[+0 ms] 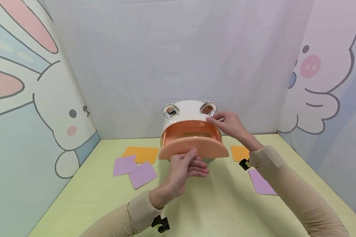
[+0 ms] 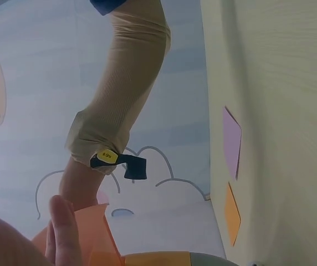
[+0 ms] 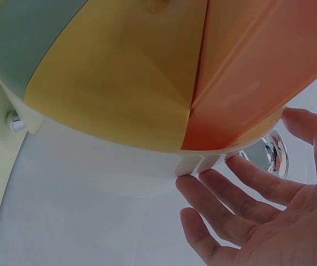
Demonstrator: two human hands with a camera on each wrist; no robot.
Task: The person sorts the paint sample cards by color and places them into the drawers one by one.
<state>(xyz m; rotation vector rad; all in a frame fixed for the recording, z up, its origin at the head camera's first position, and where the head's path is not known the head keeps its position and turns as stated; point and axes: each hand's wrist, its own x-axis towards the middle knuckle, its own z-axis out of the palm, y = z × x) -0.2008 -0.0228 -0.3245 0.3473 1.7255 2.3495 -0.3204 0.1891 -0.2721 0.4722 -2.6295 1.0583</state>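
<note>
A rounded white storage box [image 1: 190,110] with two chrome rings on top stands on the table, facing me. Its orange drawer [image 1: 192,148] is tilted out, showing a hollow orange inside. At the drawer's lower middle, my left hand [image 1: 182,169] pinches it with the thumb in front, the other fingers stretched beneath; the exact grip is partly hidden. Up at the box's right side, my right hand [image 1: 228,125] holds the rim beside a chrome ring [image 1: 208,108]. In the right wrist view, its fingertips touch the white shell, and a yellow panel [image 3: 119,83] adjoins the orange drawer.
Orange paper [image 1: 142,154] and purple paper pieces [image 1: 142,175] lie left of the box. Another orange piece [image 1: 238,153] and a purple one [image 1: 261,184] lie to the right, partly behind my right arm. Cartoon-printed walls [image 1: 62,131] enclose the table.
</note>
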